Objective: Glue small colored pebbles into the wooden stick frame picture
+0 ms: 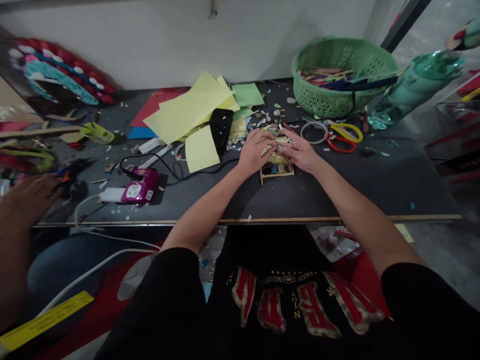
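Observation:
My left hand (258, 150) and my right hand (302, 153) meet over a small wooden frame (278, 174) holding several pebbles (275, 168). Between my right thumb and fingers sits a small greyish pebble-like piece (279, 148), and its index finger points outward. The fingers of my left hand curl in beside it, closed, and whatever they pinch is hidden. Scattered behind my hands are paper scraps (262, 120) and a few loose stones (276, 113).
A green basket (347, 102) of craft pieces, a roll of tape (314, 133), scissors (343, 137) and a bottle (405, 95) are right. Left lie yellow paper (187, 110), a black phone-like object (221, 129) and a purple power adapter (140, 186). Another person's hand (26, 200) is far left.

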### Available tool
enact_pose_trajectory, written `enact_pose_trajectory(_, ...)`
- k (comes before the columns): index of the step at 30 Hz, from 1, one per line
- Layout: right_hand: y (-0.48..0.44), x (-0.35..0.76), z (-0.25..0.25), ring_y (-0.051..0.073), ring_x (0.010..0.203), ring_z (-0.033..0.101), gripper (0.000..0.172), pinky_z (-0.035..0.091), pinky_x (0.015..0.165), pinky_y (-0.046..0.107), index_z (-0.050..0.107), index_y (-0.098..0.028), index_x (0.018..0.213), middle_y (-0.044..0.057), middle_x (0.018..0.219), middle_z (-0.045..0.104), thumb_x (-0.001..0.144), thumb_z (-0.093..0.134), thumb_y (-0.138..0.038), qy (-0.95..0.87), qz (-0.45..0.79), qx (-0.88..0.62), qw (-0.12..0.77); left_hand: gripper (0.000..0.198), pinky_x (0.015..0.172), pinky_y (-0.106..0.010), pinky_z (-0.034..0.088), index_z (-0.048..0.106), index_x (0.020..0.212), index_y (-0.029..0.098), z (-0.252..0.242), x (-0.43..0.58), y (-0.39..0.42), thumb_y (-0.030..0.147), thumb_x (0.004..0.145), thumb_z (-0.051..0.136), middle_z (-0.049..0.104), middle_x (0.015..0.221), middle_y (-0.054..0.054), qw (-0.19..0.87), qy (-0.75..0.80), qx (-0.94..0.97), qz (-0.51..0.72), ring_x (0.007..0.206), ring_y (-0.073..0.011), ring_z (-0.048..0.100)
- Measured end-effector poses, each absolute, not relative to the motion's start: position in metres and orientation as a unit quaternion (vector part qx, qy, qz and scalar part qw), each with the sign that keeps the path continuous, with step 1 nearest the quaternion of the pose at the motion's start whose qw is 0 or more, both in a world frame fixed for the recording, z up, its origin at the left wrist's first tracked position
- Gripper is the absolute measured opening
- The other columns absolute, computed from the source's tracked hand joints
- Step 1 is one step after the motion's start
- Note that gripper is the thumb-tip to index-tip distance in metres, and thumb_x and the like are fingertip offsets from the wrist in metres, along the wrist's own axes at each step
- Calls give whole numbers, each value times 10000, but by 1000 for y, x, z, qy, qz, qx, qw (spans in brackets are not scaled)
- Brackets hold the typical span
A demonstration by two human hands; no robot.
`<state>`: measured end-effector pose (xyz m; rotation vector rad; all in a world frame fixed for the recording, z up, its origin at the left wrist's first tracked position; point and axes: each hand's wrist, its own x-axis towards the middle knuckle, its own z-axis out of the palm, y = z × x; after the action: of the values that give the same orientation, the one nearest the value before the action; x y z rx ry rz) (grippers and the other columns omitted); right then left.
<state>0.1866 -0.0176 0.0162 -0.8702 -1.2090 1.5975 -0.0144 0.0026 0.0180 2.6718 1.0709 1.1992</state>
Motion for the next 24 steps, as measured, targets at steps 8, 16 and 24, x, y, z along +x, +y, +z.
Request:
enact_pose_trajectory(8, -18, 187, 15, 237, 1196, 664, 1047, 547, 1056, 442, 359, -254, 1535, 78, 1207, 736, 644, 899, -357, -495, 657, -353, 446, 161, 1072, -442, 451, 602, 926, 205, 19, -16, 2, 270, 985, 466, 638, 1126, -91, 9, 293, 888, 355, 1166, -220, 560)
enact_pose_trajectory(16, -19, 185, 14, 237, 1216, 655, 993, 563, 1039, 455, 357, -306, 1526, 59, 1300, 696, 679, 875, -306, -501, 670, -340, 429, 121, 1066, -450, 477, 578, 890, 207, 17, -14, 2, 230, 952, 476, 644, 1112, -85, -12, 305, 891, 335, 1163, -232, 572)
enact_pose_trajectory(24, -19, 186, 16, 234, 1194, 667, 998, 554, 1052, 455, 359, -298, 1527, 54, 1266, 715, 677, 879, -347, -502, 663, -353, 430, 140, 1059, -449, 474, 586, 924, 190, 17, -11, 0, 198, 951, 449, 644, 1153, -104, -26, 303, 897, 322, 1171, -246, 565)
